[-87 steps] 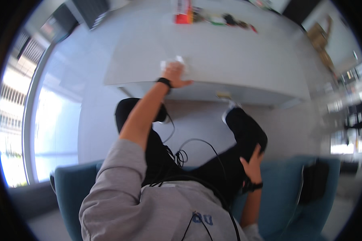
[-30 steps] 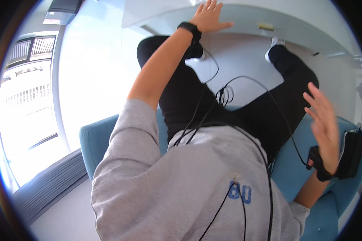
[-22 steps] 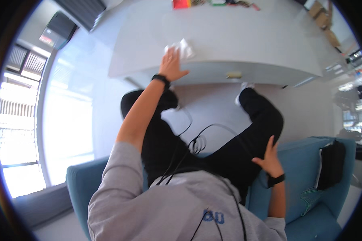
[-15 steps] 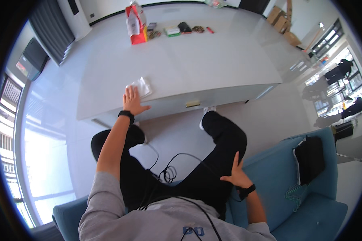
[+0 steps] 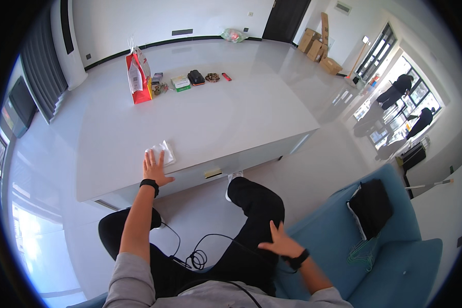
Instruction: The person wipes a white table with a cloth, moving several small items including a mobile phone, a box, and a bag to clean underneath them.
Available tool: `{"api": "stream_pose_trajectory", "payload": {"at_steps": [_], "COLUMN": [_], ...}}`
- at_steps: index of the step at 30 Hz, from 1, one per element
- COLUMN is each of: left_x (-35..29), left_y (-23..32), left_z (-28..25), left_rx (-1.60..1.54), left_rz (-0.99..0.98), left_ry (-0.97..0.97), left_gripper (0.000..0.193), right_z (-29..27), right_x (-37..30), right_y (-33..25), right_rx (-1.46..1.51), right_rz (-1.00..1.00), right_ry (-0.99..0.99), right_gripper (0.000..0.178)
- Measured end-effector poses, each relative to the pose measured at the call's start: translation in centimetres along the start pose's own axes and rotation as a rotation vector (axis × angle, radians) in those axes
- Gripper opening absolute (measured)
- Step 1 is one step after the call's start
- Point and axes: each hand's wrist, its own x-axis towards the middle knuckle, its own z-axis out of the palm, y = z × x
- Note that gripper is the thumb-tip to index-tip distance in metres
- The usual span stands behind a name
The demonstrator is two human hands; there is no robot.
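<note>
My left hand [image 5: 156, 170] lies flat at the near edge of the white table [image 5: 210, 115], fingers spread. Its fingertips rest on a crumpled white wipe or tissue [image 5: 168, 154], which also sticks out beyond them. I cannot tell whether the white piece is cloth or paper. Over my right thigh, my right hand [image 5: 283, 243] is open with thumb and fingers apart, holding nothing. Whether it touches the black trousers is unclear. A black cable [image 5: 196, 259] loops between my legs.
Along the table's far side stand a red and white paper bag [image 5: 140, 77], a green and white pack [image 5: 180, 83], a black case [image 5: 195, 77], a brown coiled thing [image 5: 212, 77] and a small red item [image 5: 226, 76]. A blue sofa [image 5: 318, 236] holds a black cushion [image 5: 370, 208] and green hangers [image 5: 363, 254].
The view has tilted up and shifted right, so more of the room shows. My left hand stays on the white wipe. My right hand stays by my right thigh, fingers still apart.
</note>
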Motion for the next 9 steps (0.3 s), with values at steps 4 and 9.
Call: {"api": "stream_pose_trajectory", "payload": {"at_steps": [4, 9], "left_x": [0.7, 1.2], "left_y": [-0.7, 1.1], "left_z": [1.5, 0.4], "left_rx": [0.027, 0.065], "left_rz": [0.039, 0.072], "left_ry": [0.082, 0.080], "left_gripper": [0.117, 0.114], "right_z": [-16.1, -24.6], "right_x": [-1.1, -6.3], "right_y": [-13.7, -19.8], "right_rx": [0.154, -0.020], "right_rz": [-0.340, -0.722], "right_ry": [0.463, 1.002], "right_gripper": [0.064, 0.056]}}
